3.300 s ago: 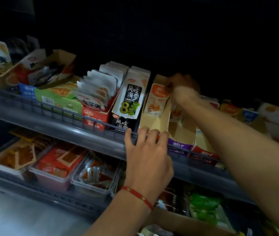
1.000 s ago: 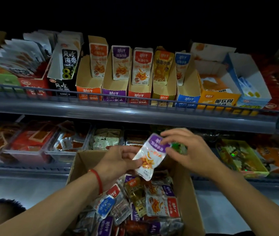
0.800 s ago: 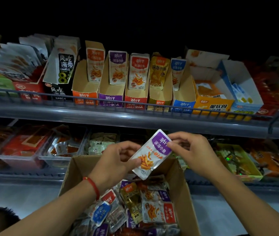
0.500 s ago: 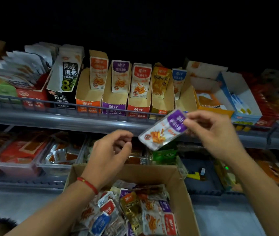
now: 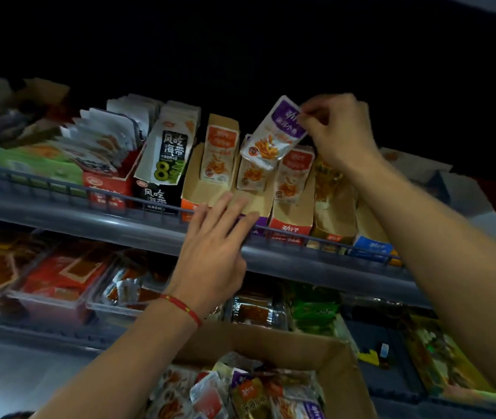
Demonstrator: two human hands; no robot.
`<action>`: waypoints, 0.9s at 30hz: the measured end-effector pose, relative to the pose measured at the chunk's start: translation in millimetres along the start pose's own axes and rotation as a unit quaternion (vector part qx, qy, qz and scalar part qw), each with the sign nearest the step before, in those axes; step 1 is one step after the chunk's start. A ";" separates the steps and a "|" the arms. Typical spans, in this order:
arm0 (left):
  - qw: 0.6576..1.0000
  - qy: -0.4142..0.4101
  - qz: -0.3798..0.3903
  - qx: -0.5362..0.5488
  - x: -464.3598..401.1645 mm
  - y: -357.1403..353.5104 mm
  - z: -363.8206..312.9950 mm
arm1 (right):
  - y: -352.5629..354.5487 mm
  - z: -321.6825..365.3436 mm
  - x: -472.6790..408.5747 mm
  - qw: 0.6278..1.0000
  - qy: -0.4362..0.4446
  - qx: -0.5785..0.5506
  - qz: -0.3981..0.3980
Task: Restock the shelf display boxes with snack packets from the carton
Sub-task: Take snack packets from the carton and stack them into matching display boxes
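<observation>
My right hand [image 5: 338,133] pinches the top corner of a white snack packet with a purple top [image 5: 273,133], held tilted above the purple display box [image 5: 252,204] on the upper shelf. My left hand [image 5: 215,252] is spread flat, empty, with its fingertips at the front of that box and the shelf rail. Orange [image 5: 202,189] and red [image 5: 290,219] display boxes stand on either side, each with packets upright inside. The brown carton [image 5: 273,343] sits below at the bottom, with several mixed packets [image 5: 240,394] in it.
A black-and-white seaweed box [image 5: 165,164] and a red box of white packets [image 5: 104,176] stand left on the upper shelf [image 5: 119,228]. Yellow and blue boxes are to the right, behind my forearm. Clear trays of snacks [image 5: 59,282] fill the lower shelf.
My right hand has lifted the purple packet from over the carton up to the upper shelf boxes. My left hand let go of it and has risen to the shelf rail, fingers spread.
</observation>
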State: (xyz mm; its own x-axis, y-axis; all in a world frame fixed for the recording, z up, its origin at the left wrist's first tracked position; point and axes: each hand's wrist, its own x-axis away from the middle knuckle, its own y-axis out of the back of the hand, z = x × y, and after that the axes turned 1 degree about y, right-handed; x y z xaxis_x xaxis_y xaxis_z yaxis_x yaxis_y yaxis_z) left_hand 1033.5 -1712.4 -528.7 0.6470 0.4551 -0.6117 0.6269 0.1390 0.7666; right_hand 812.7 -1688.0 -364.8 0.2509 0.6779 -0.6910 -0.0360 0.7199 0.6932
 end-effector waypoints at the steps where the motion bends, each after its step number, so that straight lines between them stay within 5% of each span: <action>1: 1.000 -0.007 0.000 0.003 -0.6 -0.9 0.9 | -10.7 0.0 -7.6 1.000 -0.005 0.018 0.019; 8: 0.999 -0.026 0.038 0.005 1.6 -2.2 -5.7 | -69.1 -2.1 -22.8 0.985 -0.036 0.098 0.140; 27: 0.997 -0.015 0.050 0.055 -0.3 -4.1 -8.1 | -97.1 -6.7 -36.7 0.975 -0.065 0.178 0.114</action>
State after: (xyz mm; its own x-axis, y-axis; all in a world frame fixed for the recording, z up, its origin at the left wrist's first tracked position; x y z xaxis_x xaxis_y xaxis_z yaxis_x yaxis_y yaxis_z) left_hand 1027.3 -1706.1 -530.1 0.7207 0.4351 -0.5398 0.6008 -0.0033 0.7994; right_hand 800.5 -1781.8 -408.1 0.3973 0.7731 -0.4943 0.2264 0.4394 0.8693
